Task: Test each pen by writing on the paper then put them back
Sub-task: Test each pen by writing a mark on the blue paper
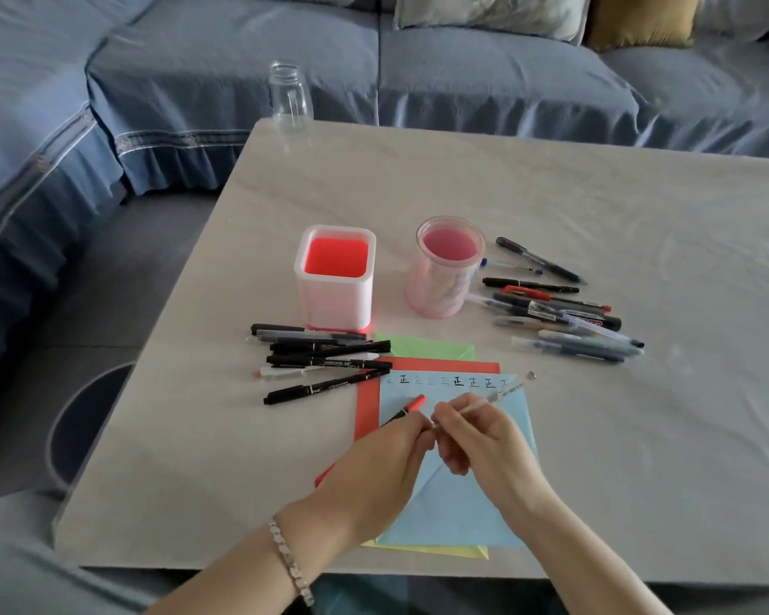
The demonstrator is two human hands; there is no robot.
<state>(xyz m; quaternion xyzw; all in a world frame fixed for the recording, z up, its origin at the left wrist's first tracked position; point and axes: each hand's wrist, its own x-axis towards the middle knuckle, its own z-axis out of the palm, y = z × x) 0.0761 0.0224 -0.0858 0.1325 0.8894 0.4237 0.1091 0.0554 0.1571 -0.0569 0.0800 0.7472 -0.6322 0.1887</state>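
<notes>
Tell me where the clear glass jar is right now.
In the head view, the clear glass jar stands upright at the far left corner of the table, near the blue sofa, beyond the square pen holder.

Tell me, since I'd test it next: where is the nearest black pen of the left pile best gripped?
Probably mid-barrel on the black pen, coming from above on the near side: it lies flat and slanted, with bare table there, while other pens crowd its far side.

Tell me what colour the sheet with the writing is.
The sheet is light blue, clearest in the head view.
</notes>
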